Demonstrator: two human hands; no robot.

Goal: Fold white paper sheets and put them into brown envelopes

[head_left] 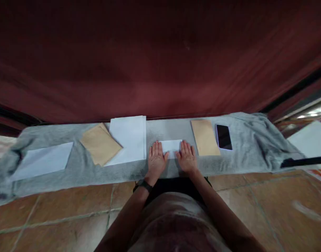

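A small white folded sheet of paper (171, 147) lies flat on the grey cloth in front of me. On its left side rests my left hand (156, 158), palm down, fingers stretched out. My right hand (186, 156) lies flat over the paper's right side, its fingers extended too. Both thumbs point inward across the sheet. Just right of my right hand is a brown envelope (206, 138). To the left of my left hand lies a stack of white paper sheets (129, 138).
Grey cloth (171, 127) covers the long narrow surface. More brown envelopes (100, 145) overlap the stack's left edge, and a white sheet (43, 161) lies farther left. A phone (224, 137) sits at right. A dark red panel (160, 70) rises behind; tiled floor (78, 203) is below.
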